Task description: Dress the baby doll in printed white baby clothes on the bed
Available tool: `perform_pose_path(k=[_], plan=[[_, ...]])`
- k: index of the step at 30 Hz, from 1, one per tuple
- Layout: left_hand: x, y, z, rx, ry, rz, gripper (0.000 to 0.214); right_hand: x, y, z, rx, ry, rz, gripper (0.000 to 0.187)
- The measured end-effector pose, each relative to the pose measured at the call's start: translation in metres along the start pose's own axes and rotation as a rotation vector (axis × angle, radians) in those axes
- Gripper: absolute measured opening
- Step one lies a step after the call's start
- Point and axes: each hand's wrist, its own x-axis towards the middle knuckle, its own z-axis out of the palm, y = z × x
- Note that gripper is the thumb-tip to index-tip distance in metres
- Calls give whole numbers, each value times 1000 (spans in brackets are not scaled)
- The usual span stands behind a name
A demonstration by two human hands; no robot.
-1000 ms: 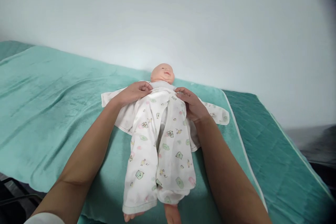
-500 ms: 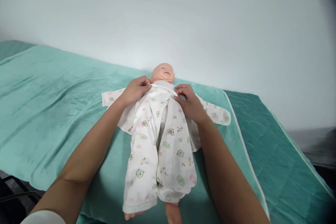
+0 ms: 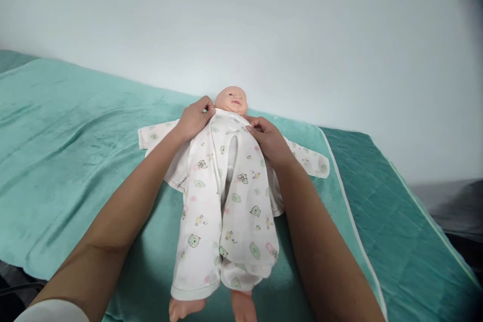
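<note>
A baby doll [image 3: 231, 100] lies on its back, its head toward the wall and its bare feet nearest me. Printed white baby pants [image 3: 249, 201] cover its legs and front, with an open slit down the middle. Their top edge lies just below the doll's neck. My left hand [image 3: 196, 118] pinches that edge at the left corner, beside the neck. At the right corner, my right hand [image 3: 266, 138] has its fingers closed on the same edge. A matching long-sleeved shirt [image 3: 307, 159] spreads out under the pants, sleeves stretched to both sides.
A light green blanket [image 3: 86, 126] lies beneath the doll, wrinkled on the left. Darker green quilted bedding [image 3: 381, 201] shows to the right. A plain pale wall [image 3: 241, 25] rises behind. Dark objects at the lower left cannot be made out.
Both hands have moved slightly up toward the doll's head, drawing the pants' top edge up to the neck. The slit has parted wider, and more of the feet shows.
</note>
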Motion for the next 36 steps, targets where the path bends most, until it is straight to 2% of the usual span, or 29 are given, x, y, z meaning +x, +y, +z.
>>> perform_pose_path(k=[4, 9, 16, 22, 25, 30, 33, 36], plan=[[-5, 7, 6, 224, 25, 53, 9, 0, -6, 3, 204, 10, 88, 31], [-15, 19, 18, 465, 40, 112, 19, -7, -25, 8, 129, -51, 88, 34], [-14, 13, 15, 316, 71, 34, 26, -10, -29, 2, 135, -99, 106, 33], [-7, 1, 14, 184, 99, -22, 10, -11, -28, -9, 274, -183, 129, 25], [-5, -2, 13, 153, 100, -33, 7, -10, -22, -7, 247, -109, 132, 27], [-8, 1, 6, 108, -36, 31, 13, -3, -7, -1, -147, 180, 23, 30], [-10, 3, 4, 95, -67, 18, 12, 2, -2, 0, -295, 247, -43, 28], [-10, 2, 5, 96, -19, 3, 8, 7, 1, 0, -389, 292, -96, 34]])
